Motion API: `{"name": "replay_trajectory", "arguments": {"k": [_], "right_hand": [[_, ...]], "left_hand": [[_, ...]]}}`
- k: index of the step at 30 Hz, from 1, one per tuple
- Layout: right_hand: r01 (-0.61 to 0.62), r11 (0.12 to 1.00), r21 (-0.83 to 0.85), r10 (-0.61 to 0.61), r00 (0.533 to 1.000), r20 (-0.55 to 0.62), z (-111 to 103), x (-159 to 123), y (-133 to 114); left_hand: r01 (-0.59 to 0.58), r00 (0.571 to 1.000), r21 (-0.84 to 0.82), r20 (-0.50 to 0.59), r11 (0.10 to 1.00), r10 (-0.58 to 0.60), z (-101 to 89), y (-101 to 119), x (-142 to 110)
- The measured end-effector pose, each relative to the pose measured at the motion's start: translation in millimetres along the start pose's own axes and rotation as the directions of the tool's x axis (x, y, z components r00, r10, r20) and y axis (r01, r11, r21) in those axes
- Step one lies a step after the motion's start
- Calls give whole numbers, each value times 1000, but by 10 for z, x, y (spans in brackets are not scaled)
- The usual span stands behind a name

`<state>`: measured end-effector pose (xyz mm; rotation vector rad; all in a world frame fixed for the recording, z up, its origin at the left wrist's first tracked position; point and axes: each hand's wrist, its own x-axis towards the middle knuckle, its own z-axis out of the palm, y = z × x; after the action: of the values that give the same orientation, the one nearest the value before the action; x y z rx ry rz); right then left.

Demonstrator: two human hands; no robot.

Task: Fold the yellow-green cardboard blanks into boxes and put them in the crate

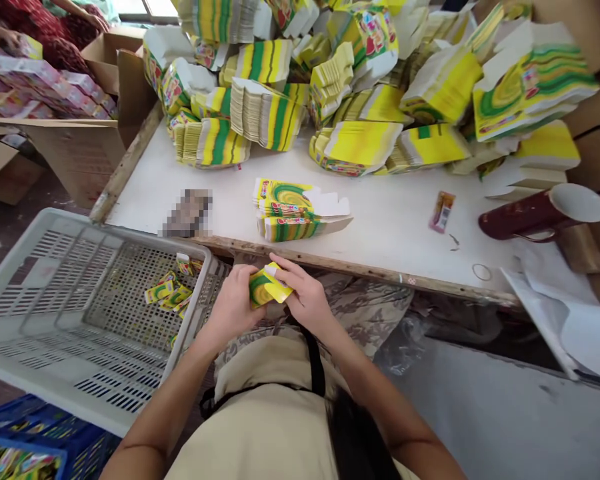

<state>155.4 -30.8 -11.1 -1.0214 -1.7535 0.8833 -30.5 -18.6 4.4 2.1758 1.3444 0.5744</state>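
Left hand (236, 300) grips left end of small yellow-and-green printed cardboard carton (261, 289); right hand (307, 300) pinches right end. Carton held at near edge of wood-trimmed white worktop (390, 207). From carton: short stack of flattened yellow-green cartons (290, 223) at one o'clock; slatted grey plastic crate (55, 381) at nine, small cartons (173, 293) inside; maroon mug (513, 217) between two and three.

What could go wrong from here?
The small yellow carton, held between the left hand and right hand, could crease if squeezed too hard.
The front carton stack, lying near the edge of the table, might get knocked off.
The heaped carton stacks behind it lean unevenly and could slump.
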Motion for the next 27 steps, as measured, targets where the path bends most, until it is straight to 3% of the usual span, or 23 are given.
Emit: {"name": "replay_trajectory", "arguments": {"k": [4,7,12,17,19,22,25,27], "right_hand": [[-5,990,-142,38,973,230,-25,-47,43],[-12,982,-190,63,963,264,-113,-66,34],[-19,993,-115,59,932,358,-375,46,-9],[-131,990,-45,137,980,142,-170,126,-14],[-112,994,-13,112,985,134,-85,171,-44],[-47,997,-64,51,997,63,-182,359,-99],[-69,953,-294,6,978,-208,-462,662,-53],[-144,883,-448,7,956,-294,-623,850,62]], "left_hand": [[33,998,19,51,999,-34,-204,12,-60],[25,996,-10,81,1000,-24,-297,1,-46],[-13,990,-33,140,999,18,-322,21,63],[38,998,-20,49,999,-37,-232,81,102],[80,995,-22,67,997,-78,-299,15,40],[192,974,37,119,981,-195,-622,-248,-161],[269,944,293,108,917,-312,-1076,-601,-421],[311,931,453,30,835,-363,-1298,-777,-561]]}}
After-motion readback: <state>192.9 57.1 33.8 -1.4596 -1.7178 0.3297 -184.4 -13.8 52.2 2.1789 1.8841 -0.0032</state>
